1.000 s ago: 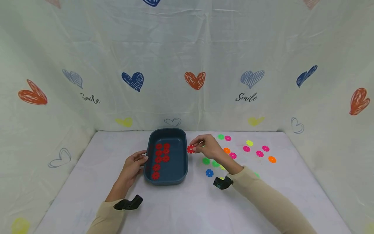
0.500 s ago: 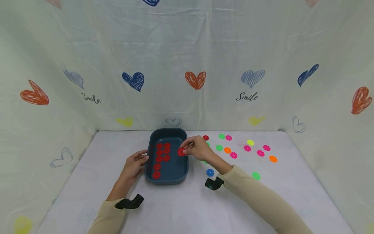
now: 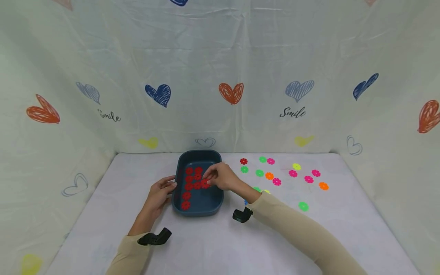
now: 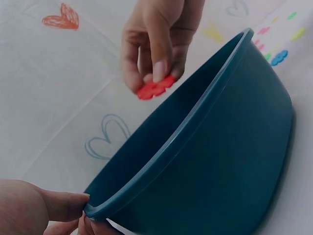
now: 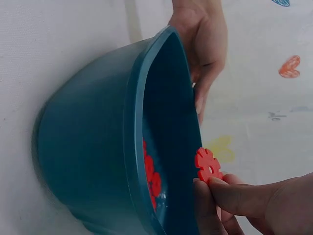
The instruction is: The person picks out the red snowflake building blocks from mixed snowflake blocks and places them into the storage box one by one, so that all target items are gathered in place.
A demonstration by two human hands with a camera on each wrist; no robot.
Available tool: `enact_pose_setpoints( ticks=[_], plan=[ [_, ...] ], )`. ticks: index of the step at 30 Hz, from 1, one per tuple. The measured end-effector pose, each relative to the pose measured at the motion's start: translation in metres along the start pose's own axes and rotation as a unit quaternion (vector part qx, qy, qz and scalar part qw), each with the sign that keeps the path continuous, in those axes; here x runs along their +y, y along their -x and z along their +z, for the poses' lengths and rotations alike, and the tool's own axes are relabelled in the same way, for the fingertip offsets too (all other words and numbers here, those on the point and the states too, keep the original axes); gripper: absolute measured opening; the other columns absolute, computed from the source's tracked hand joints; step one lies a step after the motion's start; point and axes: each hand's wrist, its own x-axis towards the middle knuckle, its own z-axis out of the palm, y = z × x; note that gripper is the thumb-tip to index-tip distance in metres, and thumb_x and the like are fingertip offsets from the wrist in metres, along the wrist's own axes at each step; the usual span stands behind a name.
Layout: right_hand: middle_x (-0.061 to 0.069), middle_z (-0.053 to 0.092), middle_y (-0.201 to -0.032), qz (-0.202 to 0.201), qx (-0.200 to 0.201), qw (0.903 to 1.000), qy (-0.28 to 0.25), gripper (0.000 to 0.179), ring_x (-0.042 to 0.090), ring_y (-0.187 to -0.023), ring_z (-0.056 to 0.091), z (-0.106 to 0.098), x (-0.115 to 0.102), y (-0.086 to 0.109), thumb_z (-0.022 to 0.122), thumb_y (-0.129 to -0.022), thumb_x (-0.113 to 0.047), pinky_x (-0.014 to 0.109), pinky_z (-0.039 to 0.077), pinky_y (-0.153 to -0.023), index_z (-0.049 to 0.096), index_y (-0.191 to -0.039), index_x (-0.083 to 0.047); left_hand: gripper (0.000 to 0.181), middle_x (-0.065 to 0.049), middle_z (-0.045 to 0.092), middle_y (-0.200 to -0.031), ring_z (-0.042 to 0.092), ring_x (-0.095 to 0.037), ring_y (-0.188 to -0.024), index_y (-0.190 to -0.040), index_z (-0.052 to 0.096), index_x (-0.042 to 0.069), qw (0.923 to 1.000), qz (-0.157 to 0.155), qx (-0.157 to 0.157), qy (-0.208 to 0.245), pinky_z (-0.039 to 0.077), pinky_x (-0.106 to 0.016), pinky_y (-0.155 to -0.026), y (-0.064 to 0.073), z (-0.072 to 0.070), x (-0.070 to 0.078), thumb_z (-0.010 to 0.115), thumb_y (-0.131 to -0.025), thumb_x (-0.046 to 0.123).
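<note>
A dark blue-green plastic basin [image 3: 203,206] stands on the table, with several red flower-shaped discs [image 3: 186,195] lying on its left side. My left hand [image 3: 159,196] pinches the basin's left rim between thumb and fingers, as the left wrist view also shows. Over the basin, my right hand [image 3: 221,176] pinches one red flower-shaped disc [image 5: 207,164] by its edge. In the left wrist view that red disc [image 4: 155,88] hangs above the rim, apart from the basin.
Right of the basin, several loose flower discs lie scattered, among them a dark red disc [image 3: 243,161], an orange disc [image 3: 324,186] and a green disc [image 3: 303,206]. A white curtain [image 3: 192,68] printed with hearts hangs behind the table [image 3: 213,244].
My right hand has carried the red flower disc leftward, from beside the basin's right rim to over its middle. My left hand has stayed at the left rim.
</note>
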Motion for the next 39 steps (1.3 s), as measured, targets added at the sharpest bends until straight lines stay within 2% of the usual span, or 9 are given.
enact_pose_setpoints(
  ticks=[10,20,28,35,39],
  plan=[
    [0.011,0.075,-0.085,0.024,-0.030,0.9992,0.012,0.015,0.009,-0.071,0.066,0.011,-0.002,-0.015,0.077,-0.088,0.012,0.021,0.054,-0.066,0.080,-0.097,0.001,0.048,-0.001,0.059,-0.112,0.061,-0.008,-0.089,-0.154,0.048,0.000,1.0000,-0.001,0.002,-0.003,0.052,-0.024,-0.071,-0.001,0.000,0.000,0.059,-0.109,0.011],
    [0.012,0.075,-0.087,0.064,-0.063,0.9959,0.010,0.013,0.013,-0.072,0.067,0.015,-0.002,-0.027,0.075,-0.090,0.011,0.027,0.060,-0.073,0.079,-0.098,0.002,0.047,-0.002,0.059,-0.112,0.062,-0.009,-0.089,-0.153,0.049,-0.001,1.0000,0.000,0.004,0.003,0.053,-0.024,-0.071,0.000,0.001,0.001,0.059,-0.108,0.010],
    [0.018,0.076,-0.088,0.077,-0.092,0.9925,0.023,0.018,0.011,-0.068,0.063,0.021,-0.001,-0.036,0.072,-0.087,0.017,0.024,0.057,-0.067,0.079,-0.097,0.004,0.047,-0.002,0.060,-0.112,0.062,-0.009,-0.090,-0.153,0.050,0.000,1.0000,0.002,0.003,0.002,0.053,-0.024,-0.072,0.000,0.000,-0.001,0.058,-0.109,0.011],
    [0.008,0.071,-0.076,0.091,-0.092,0.9910,0.034,0.016,0.010,-0.064,0.060,0.028,0.000,-0.041,0.077,-0.085,0.016,0.021,0.052,-0.061,0.079,-0.092,0.003,0.045,-0.003,0.060,-0.112,0.062,-0.010,-0.091,-0.152,0.050,0.000,1.0000,0.005,0.004,-0.001,0.053,-0.023,-0.073,0.000,0.001,-0.001,0.058,-0.109,0.010],
    [0.007,0.070,-0.075,0.096,-0.103,0.9893,0.038,0.014,0.010,-0.064,0.059,0.031,-0.002,-0.043,0.078,-0.085,0.015,0.020,0.050,-0.061,0.079,-0.093,0.003,0.046,-0.003,0.060,-0.112,0.062,-0.010,-0.091,-0.152,0.050,-0.001,1.0000,0.006,0.003,0.000,0.053,-0.023,-0.072,0.001,0.000,-0.001,0.058,-0.109,0.010]
  ],
)
